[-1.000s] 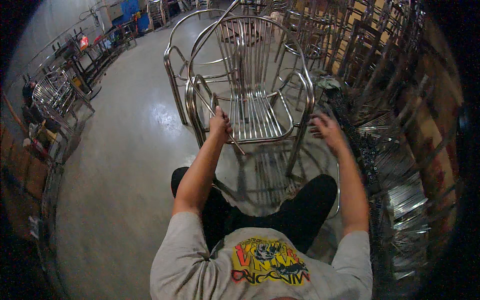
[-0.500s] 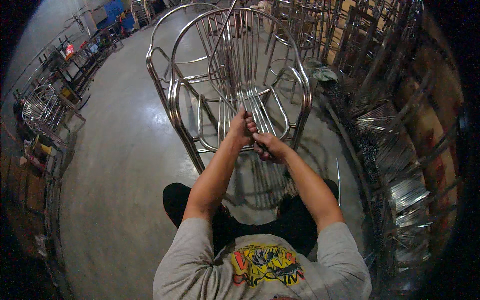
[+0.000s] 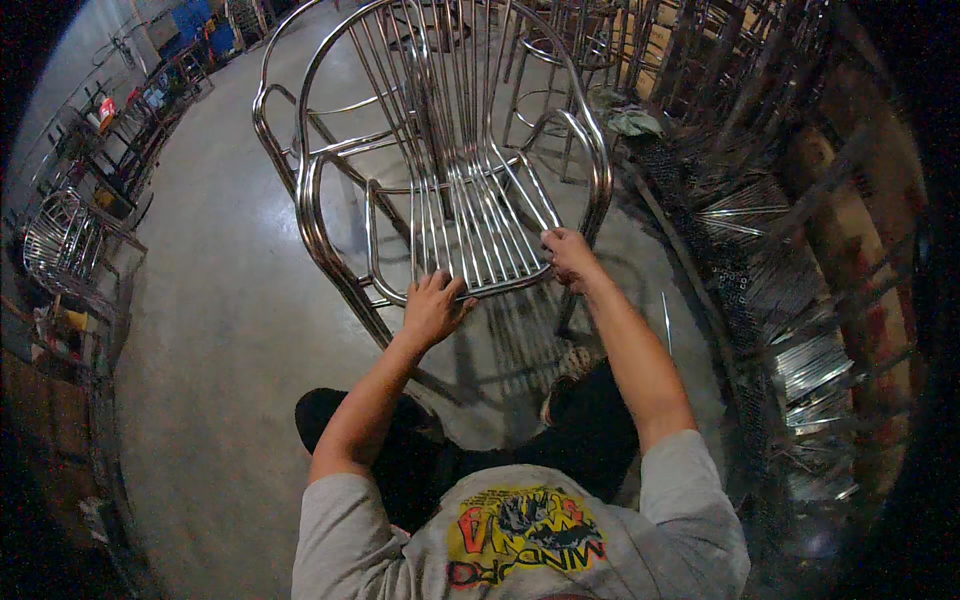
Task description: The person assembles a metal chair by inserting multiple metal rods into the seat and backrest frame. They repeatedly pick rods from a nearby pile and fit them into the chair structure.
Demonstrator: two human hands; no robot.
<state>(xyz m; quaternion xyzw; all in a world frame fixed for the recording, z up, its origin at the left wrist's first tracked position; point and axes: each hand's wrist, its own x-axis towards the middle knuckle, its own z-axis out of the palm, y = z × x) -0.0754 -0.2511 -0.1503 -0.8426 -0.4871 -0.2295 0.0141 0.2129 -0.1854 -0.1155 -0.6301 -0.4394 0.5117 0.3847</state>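
A shiny metal tube chair (image 3: 312, 215) stands in front of me, with thin rods running down its back and along its seat. Over the front seat rail (image 3: 515, 287) lies my left hand (image 3: 434, 310), fingers apart and resting at the rod ends, thumb out to the right. My right hand (image 3: 570, 258) is closed round the lower end of a bent metal rod (image 3: 538, 203) at the seat's right side. That rod's tip is hidden in the fist. The rod's upper part runs up along the chair back.
Piles of metal rods (image 3: 815, 375) and frames line the right side. A stool (image 3: 565, 50) stands behind the chair. At the left, another round metal chair (image 3: 65, 240) sits beside benches. A thin rod (image 3: 667, 322) stands out near my right knee.
My hands were together on a rod before the seat. They have parted, left onto the front rail, right to the seat's right side. The rod now lies along the chair.
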